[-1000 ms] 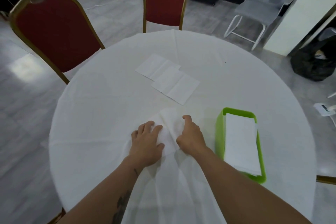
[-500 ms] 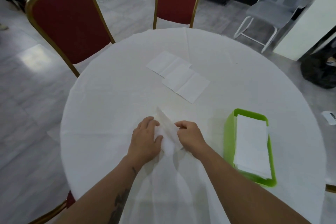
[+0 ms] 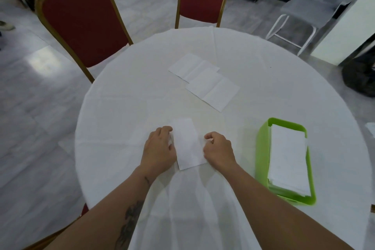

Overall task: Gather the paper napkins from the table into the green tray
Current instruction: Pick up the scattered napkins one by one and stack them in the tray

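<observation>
White-clothed round table (image 3: 121,128). Left hand (image 3: 159,148) and right hand (image 3: 218,149) are pinching a folded napkin's (image 3: 187,145) edges; tray (image 3: 261,148) just right. Risk: cloth bunching, napkin unfolding.

bare forearms, no sleeves in view; dark tattoo on left forearm (image 3: 129,223), small mark near wrist.

A single wide-angle view, worn on the person's head, looks forward and steeply down over the round white surface (image 3: 125,119). It sits close: both forearms enter from the bottom edge and the near rim falls beneath the frame. The far rim curves across the upper part, with floor and two red chairs (image 3: 85,24) beyond, bent by the lens.
</observation>
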A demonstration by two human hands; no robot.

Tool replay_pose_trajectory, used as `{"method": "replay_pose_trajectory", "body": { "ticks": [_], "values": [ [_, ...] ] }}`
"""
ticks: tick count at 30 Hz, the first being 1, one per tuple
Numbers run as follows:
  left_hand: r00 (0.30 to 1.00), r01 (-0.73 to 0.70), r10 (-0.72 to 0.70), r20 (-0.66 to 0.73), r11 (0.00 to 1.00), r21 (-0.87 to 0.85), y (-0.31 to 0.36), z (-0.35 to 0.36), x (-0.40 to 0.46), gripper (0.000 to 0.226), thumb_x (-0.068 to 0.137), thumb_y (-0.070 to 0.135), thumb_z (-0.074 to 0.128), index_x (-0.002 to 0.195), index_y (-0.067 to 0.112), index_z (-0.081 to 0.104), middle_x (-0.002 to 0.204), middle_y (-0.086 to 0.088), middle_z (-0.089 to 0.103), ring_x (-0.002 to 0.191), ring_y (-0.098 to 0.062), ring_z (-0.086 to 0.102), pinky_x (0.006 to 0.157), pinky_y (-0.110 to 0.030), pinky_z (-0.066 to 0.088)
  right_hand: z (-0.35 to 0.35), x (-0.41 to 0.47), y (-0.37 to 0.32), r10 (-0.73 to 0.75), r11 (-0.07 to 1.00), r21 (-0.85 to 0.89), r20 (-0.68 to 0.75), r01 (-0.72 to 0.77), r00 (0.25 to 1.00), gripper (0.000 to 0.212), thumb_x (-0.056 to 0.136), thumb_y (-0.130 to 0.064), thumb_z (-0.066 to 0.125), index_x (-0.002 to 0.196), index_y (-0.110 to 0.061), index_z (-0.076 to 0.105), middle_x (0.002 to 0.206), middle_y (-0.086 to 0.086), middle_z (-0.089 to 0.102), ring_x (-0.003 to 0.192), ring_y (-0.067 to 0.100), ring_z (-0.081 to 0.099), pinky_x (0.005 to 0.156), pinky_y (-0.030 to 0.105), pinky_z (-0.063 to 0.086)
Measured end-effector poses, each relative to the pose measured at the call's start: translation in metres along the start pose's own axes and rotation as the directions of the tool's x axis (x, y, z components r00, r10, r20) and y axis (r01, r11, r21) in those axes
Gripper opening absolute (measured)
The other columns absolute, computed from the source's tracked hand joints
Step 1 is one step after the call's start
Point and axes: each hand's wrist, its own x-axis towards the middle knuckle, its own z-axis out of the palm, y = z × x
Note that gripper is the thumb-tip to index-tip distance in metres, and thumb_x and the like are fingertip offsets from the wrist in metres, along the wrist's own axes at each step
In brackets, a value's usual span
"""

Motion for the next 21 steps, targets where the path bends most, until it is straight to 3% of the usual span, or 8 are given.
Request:
{"method": "replay_pose_trajectory", "body": {
  "ticks": [3, 8, 15, 19, 21],
  "values": [
    [1.000, -0.005, 0.005, 0.000, 1.000, 0.001, 0.001, 0.000, -0.001, 0.052, 0.084, 0.013, 0.051, 0.135, 0.015, 0.042, 0.132, -0.005, 0.050, 0.120, -0.027, 0.044, 0.103, -0.038, 0.039, 0.008, 0.001, -0.001, -0.084, 0.979, -0.189, -0.010, 0.081, 0.996, 0.040, 0.089, -0.019, 0.045, 0.126, -0.017, 0.058, 0.125, 0.003, 0.057, 0.107, 0.022, 0.058, 0.081, 0.032, 0.044],
    [1.000, -0.005, 0.003, -0.030, 0.997, -0.073, 0.001, 0.004, -0.011, 0.069, 0.082, 0.017, 0.053, 0.145, 0.021, 0.024, 0.143, -0.001, 0.036, 0.127, -0.020, 0.036, 0.107, -0.034, 0.033, 0.027, -0.001, -0.020, -0.097, 0.959, -0.268, -0.001, 0.093, 0.995, 0.038, 0.083, -0.022, 0.051, 0.120, -0.016, 0.052, 0.123, 0.004, 0.049, 0.110, 0.024, 0.047, 0.076, 0.034, 0.038],
    [0.997, -0.071, 0.068, 0.033, 0.993, 0.099, -0.005, 0.012, -0.016, 0.048, 0.085, 0.021, 0.052, 0.132, 0.015, 0.048, 0.141, -0.003, 0.038, 0.134, -0.022, 0.029, 0.111, -0.032, 0.030, 0.039, -0.003, -0.031, -0.043, 0.944, -0.330, -0.050, 0.024, 0.998, 0.050, 0.075, -0.020, 0.065, 0.119, -0.013, 0.044, 0.119, 0.006, 0.055, 0.110, 0.028, 0.046, 0.073, 0.033, 0.040],
    [0.997, -0.056, 0.051, 0.054, 0.994, 0.099, -0.005, 0.009, -0.013, 0.048, 0.086, 0.022, 0.054, 0.133, 0.016, 0.049, 0.142, -0.002, 0.038, 0.135, -0.021, 0.029, 0.112, -0.033, 0.031, 0.038, 0.001, -0.035, -0.030, 0.953, -0.303, -0.014, 0.025, 0.999, 0.043, 0.076, -0.019, 0.062, 0.117, -0.014, 0.051, 0.113, 0.005, 0.058, 0.107, 0.028, 0.050, 0.074, 0.035, 0.045],
    [0.997, -0.053, 0.047, 0.064, 0.994, 0.091, -0.005, 0.008, -0.014, 0.049, 0.085, 0.022, 0.054, 0.133, 0.016, 0.048, 0.142, -0.001, 0.038, 0.134, -0.021, 0.030, 0.112, -0.034, 0.031, 0.035, 0.000, -0.035, -0.020, 0.972, -0.233, 0.004, 0.020, 1.000, 0.032, 0.074, -0.015, 0.058, 0.106, -0.017, 0.058, 0.102, 0.002, 0.062, 0.100, 0.026, 0.055, 0.074, 0.037, 0.050]
  ]
}}
